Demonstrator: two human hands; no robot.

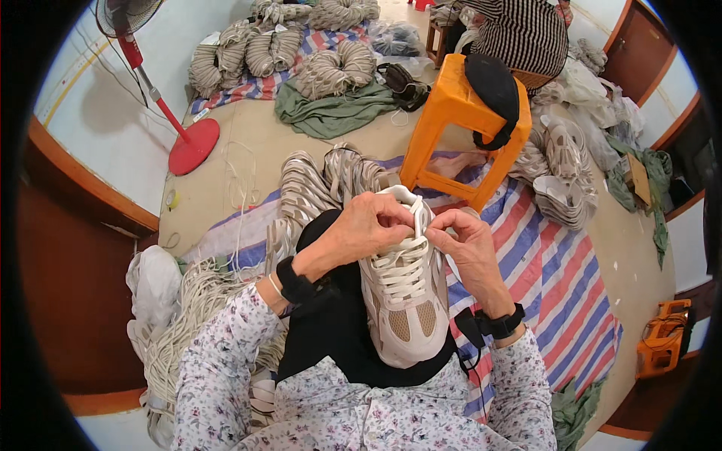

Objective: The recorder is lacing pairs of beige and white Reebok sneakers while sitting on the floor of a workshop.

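A beige and white sneaker point(406, 331) rests on my lap, toe toward me, with tan mesh panels on its toe. A cream shoelace point(401, 276) crosses its front in several rows. At the top eyelets, left of the tongue, my left hand point(374, 225) is closed in a pinch on the lace. Opposite it, my right hand point(468, 252) pinches at the other eyelet edge, its thumb and forefinger on the lace. The fingertips nearly meet and partly hide the lace between them. A black cloth point(320, 331) lies under the sneaker.
An orange stool point(451, 94) with a black bag stands just ahead. Bundled shoe uppers point(304, 180) lie beyond my lap, and a heap of laces point(195, 331) sits at left. Striped sheeting point(556, 293) covers the floor at right. A red-based fan point(194, 146) and a seated person point(519, 37) are farther off.
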